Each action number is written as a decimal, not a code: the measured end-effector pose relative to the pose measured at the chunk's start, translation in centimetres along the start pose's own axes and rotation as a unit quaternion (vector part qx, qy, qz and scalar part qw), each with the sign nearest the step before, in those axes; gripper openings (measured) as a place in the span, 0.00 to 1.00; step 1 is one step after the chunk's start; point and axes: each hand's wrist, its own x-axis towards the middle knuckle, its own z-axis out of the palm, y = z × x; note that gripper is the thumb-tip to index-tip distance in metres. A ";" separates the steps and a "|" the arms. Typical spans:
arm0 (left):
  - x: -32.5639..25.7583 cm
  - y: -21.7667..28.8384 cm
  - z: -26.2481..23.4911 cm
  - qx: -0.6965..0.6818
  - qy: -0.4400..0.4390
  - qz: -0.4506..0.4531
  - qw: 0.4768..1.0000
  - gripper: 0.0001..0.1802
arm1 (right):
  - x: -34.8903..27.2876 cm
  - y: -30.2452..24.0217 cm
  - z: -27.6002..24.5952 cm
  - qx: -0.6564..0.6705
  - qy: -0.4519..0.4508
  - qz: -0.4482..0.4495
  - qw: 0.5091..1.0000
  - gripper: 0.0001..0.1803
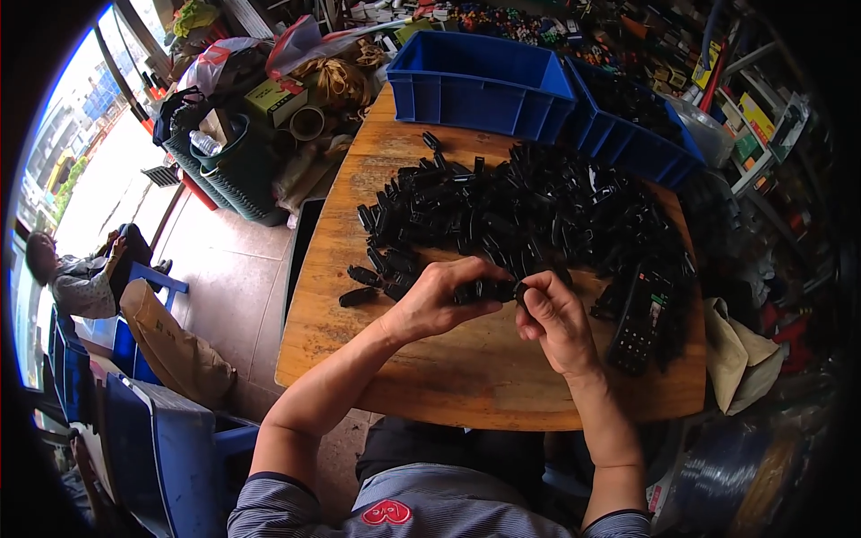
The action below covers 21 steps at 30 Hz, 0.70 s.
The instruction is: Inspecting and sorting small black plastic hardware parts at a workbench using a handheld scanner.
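Observation:
Over the near half of a wooden table (466, 381), my left hand (435, 300) is closed around a small black plastic part (484, 290). My right hand (558, 325) pinches at the right end of that part with thumb and forefinger, and the two hands almost meet there. Whether a separate small piece sits in the right fingertips cannot be made out. Just beyond the hands spreads a big heap of similar black plastic parts (502, 202), a few lying loose at its left edge, near my left wrist.
Two blue crates stand at the table's far side: one (484, 103) shows its bare inside, the other (596, 134) holds black parts. A phone-like black device (644, 318) lies at the right. Left are a green basket (229, 170), a blue chair (152, 448) and a seated person (85, 278).

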 end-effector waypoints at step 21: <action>-0.1 0.7 1.3 -0.132 0.030 -0.101 0.986 0.12 | 0.3 1.3 -0.4 0.014 -0.016 0.059 0.998 0.21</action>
